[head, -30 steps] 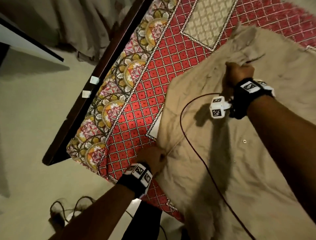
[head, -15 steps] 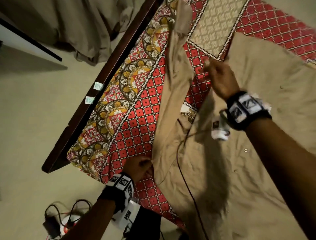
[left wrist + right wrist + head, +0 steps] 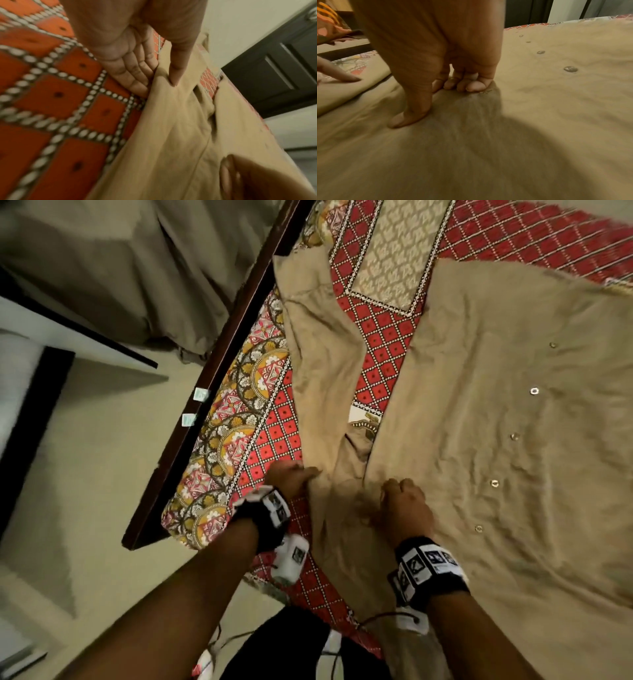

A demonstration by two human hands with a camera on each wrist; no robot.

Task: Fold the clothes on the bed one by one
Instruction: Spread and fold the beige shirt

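The bed (image 3: 239, 392) fills most of the room ahead, its dark wooden frame (image 3: 219, 364) running along the floor edge and a red diamond-patterned bedsheet (image 3: 380, 337) drawn over it. Spread flat across that sheet lies a tan shirt (image 3: 513, 474), a row of small metal buttons (image 3: 533, 391) running down its front. One long sleeve (image 3: 318, 364) stretches away from the shirt's body toward the bed frame, with a strip of red sheet showing between sleeve and body.

At the near edge, the left hand (image 3: 291, 477) lies where the sleeve meets the body; its fingers (image 3: 135, 75) are straight against the cloth edge and its thumb (image 3: 178, 63) presses down on top, pinching a fold of the tan shirt. Just beside it, the right hand (image 3: 404, 505) rests on the shirt's body, fingers (image 3: 471, 83) curled under with their tips pushing into the fabric, thumb flat on the cloth; whether any cloth is gathered inside them I cannot tell.
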